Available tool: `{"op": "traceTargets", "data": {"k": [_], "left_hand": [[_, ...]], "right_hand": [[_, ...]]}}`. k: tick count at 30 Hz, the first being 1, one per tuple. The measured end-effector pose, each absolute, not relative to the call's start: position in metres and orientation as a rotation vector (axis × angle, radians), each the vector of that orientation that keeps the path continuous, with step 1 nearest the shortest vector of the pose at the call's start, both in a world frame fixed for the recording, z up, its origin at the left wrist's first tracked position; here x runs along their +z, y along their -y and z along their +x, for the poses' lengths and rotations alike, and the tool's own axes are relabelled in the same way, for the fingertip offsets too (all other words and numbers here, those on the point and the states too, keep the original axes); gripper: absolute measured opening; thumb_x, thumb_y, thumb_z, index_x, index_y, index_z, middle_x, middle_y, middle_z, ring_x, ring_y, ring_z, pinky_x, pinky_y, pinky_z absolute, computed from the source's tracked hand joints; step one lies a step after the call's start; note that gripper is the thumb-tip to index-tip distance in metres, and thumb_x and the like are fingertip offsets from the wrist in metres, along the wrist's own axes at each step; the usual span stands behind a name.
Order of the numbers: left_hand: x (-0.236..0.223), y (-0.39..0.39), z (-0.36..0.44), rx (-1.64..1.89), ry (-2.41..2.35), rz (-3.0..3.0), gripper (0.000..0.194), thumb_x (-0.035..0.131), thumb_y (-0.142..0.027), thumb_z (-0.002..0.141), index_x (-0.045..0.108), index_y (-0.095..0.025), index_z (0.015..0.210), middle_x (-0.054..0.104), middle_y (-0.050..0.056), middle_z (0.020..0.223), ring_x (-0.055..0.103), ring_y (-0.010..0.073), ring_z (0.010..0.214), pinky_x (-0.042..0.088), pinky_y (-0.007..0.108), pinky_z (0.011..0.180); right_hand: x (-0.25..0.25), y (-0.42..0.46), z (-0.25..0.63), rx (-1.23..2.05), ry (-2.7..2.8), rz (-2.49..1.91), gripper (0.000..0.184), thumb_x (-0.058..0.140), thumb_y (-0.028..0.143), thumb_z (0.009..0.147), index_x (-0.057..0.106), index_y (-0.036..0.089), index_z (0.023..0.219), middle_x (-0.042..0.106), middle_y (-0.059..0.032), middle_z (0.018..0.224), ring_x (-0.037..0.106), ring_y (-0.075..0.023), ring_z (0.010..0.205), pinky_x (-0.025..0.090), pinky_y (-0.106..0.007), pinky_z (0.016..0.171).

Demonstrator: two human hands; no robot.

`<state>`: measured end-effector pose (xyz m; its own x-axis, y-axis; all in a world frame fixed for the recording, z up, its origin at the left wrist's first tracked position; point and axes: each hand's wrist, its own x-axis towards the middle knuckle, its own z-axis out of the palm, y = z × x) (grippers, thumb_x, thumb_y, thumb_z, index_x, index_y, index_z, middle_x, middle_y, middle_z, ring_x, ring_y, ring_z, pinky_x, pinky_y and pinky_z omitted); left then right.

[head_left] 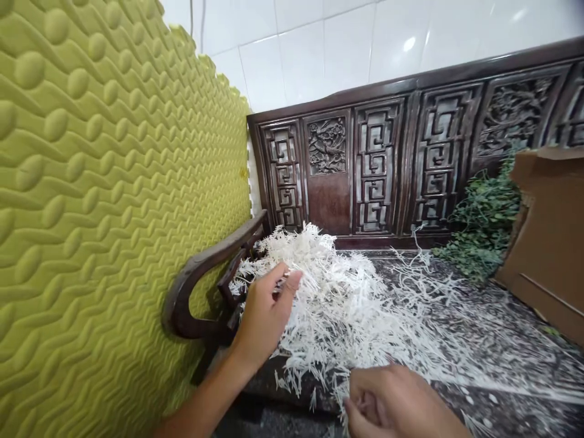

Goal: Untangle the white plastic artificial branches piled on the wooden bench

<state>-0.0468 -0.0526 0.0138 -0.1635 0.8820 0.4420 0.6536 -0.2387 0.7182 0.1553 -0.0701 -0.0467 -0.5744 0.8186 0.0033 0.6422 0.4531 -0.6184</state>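
A heap of white artificial sprigs (347, 298) lies on the dark stone seat of a carved wooden bench (479, 340). My left hand (264, 313) reaches into the left edge of the heap, thumb and fingers pinched together on a few white sprigs. My right hand (392, 404) is low at the front edge of the heap, fingers curled closed on a thin white sprig. More loose white sprigs trail to the right across the seat.
A yellow-green embossed foam panel (104, 201) stands at the left, against the bench's curved armrest (201, 274). The carved dark backrest (410, 158) runs behind. Green foliage (483, 225) and a brown cardboard box (547, 237) sit at the right. White tiled wall above.
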Motion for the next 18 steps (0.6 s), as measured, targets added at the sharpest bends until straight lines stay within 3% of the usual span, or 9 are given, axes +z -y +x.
{"op": "traceTargets", "data": {"k": [5, 12, 16, 18], "left_hand": [[0.013, 0.067, -0.027, 1.191, -1.721, 1.933, 0.036, 0.044, -0.041, 0.092, 0.03, -0.02, 0.067, 0.031, -0.006, 0.058, 0.033, 0.0099, 0.055, 0.027, 0.023, 0.052], [0.009, 0.059, -0.031, 1.104, -1.722, 1.956, 0.033, 0.043, -0.04, 0.092, 0.033, -0.02, 0.068, 0.033, -0.005, 0.06, 0.035, 0.0108, 0.057, 0.029, 0.024, 0.053], [0.005, 0.056, -0.029, 1.035, -1.705, 1.986, 0.032, 0.042, -0.04, 0.093, 0.033, -0.02, 0.069, 0.034, -0.005, 0.061, 0.037, 0.0116, 0.057, 0.029, 0.025, 0.053], [0.003, 0.057, -0.027, 0.983, -1.661, 1.999, 0.03, 0.041, -0.04, 0.093, 0.036, -0.02, 0.071, 0.037, -0.005, 0.064, 0.04, 0.0122, 0.061, 0.031, 0.025, 0.055]], "right_hand": [[-0.024, 0.053, 0.168, 0.822, 2.285, -1.303, 0.021, 0.052, 0.032, 0.081, 0.061, 0.019, 0.066, 0.051, 0.001, 0.047, 0.037, -0.0097, 0.04, 0.02, -0.026, 0.043], [-0.004, 0.043, 0.179, 0.87, 2.165, -1.296, 0.02, 0.053, 0.033, 0.084, 0.069, 0.022, 0.088, 0.058, -0.0019, 0.057, 0.051, -0.0156, 0.052, 0.034, -0.028, 0.05], [-0.005, 0.041, 0.184, 0.803, 2.101, -1.324, 0.042, 0.056, 0.038, 0.084, 0.057, 0.025, 0.123, 0.066, -0.0055, 0.081, 0.057, -0.0181, 0.06, 0.044, -0.034, 0.06], [-0.008, 0.041, 0.184, 0.881, 2.058, -1.332, 0.051, 0.056, 0.047, 0.084, 0.051, 0.025, 0.129, 0.066, -0.0068, 0.086, 0.058, -0.0179, 0.061, 0.046, -0.035, 0.062]]}}
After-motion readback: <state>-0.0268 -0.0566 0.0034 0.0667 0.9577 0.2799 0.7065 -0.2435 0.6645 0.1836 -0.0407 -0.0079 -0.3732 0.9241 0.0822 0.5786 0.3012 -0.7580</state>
